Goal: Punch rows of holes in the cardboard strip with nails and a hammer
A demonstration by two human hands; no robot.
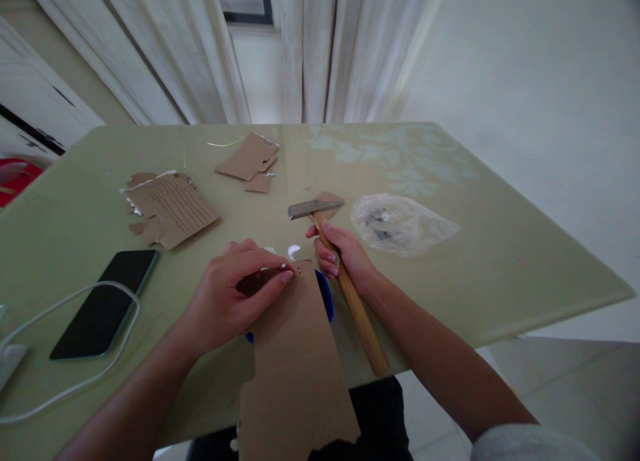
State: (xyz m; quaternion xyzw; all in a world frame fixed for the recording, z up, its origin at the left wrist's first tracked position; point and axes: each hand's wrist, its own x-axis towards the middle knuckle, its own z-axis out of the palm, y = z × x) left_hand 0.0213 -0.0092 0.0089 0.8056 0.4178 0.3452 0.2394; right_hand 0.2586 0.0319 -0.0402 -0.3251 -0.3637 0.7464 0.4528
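Note:
My left hand (240, 291) is closed in a pinch, thumb and index finger on a small nail (283, 266) whose bright round head shows between the fingertips. It is over the far end of a long piece of brown cardboard (300, 361), where a few small dark holes show. Under the cardboard a blue object (325, 296) sticks out on both sides, mostly hidden. My right hand (347, 254) grips the wooden handle of a hammer (360, 314) near its metal head, which is raised beyond the cardboard's far edge.
A clear plastic bag (403, 224) with small dark pieces lies at right. Cardboard with rows of holes (173, 208) and other cardboard scraps (250, 158) lie farther back. On the left are a black phone (105, 308) and a white cable (75, 384). The near table edge (395, 374) is close.

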